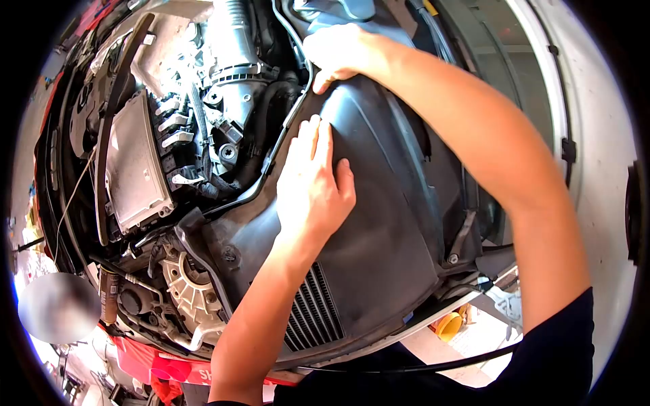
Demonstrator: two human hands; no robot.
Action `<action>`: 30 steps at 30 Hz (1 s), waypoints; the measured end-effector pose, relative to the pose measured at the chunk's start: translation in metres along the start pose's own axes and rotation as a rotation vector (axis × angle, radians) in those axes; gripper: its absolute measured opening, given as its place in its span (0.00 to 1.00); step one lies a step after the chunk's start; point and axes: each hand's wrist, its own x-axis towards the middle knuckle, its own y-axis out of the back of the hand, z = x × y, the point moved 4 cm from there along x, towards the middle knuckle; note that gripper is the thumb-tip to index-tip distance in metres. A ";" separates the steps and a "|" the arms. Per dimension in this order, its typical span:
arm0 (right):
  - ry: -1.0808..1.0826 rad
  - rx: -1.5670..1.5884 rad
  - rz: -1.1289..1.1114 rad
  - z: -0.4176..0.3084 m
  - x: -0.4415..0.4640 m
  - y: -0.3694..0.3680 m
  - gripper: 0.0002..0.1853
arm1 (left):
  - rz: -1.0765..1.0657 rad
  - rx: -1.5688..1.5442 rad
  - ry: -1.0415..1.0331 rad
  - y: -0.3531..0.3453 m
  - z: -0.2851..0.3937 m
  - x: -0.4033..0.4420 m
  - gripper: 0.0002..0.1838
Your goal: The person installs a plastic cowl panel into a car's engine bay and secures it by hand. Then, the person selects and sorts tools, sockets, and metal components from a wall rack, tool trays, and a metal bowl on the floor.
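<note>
One black cover (pixel 386 243) is seen lying beside the engine (pixel 238 95) | Left hand (pixel 310 189): laid palm-down on the cover, fingers extended, nothing grasped, apparently to steady it | Right hand (pixel 342 54): bent over the far end near a black hose (pixel 269 164), presumably for pressure; grip cannot be told.

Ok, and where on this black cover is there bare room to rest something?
The widest bare patch on the black cover is to the picture's right of the left hand, beside the slatted vent. A smaller one lies between the left wrist and the round fitting. It is crowded around the ribbed duct, white connectors and pale housing.
</note>
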 end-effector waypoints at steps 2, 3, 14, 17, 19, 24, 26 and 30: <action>-0.117 0.016 -0.019 -0.009 -0.018 0.010 0.26 | 0.023 0.007 0.023 -0.001 0.001 -0.002 0.31; -0.129 0.012 0.008 -0.010 -0.018 0.003 0.27 | 0.051 0.001 0.031 0.000 0.002 -0.003 0.31; -0.099 -0.027 -0.199 -0.013 -0.001 0.005 0.40 | 0.013 -0.077 0.082 0.004 0.007 -0.013 0.37; -0.034 -0.011 -0.223 -0.007 0.010 -0.001 0.40 | 0.004 -0.071 0.075 0.007 0.006 -0.010 0.38; -0.006 0.014 -0.302 -0.004 0.019 -0.006 0.40 | -0.031 -0.132 0.095 0.007 0.006 -0.014 0.38; -0.077 0.045 -0.316 -0.007 0.017 -0.004 0.43 | -0.025 -0.156 0.092 0.007 0.006 -0.015 0.39; -0.030 0.021 -0.264 -0.009 0.013 0.001 0.42 | -0.015 -0.155 0.107 0.007 0.005 -0.015 0.39; -0.054 -0.048 -0.212 -0.014 0.006 0.003 0.41 | 0.008 -0.140 0.078 0.005 0.009 -0.016 0.40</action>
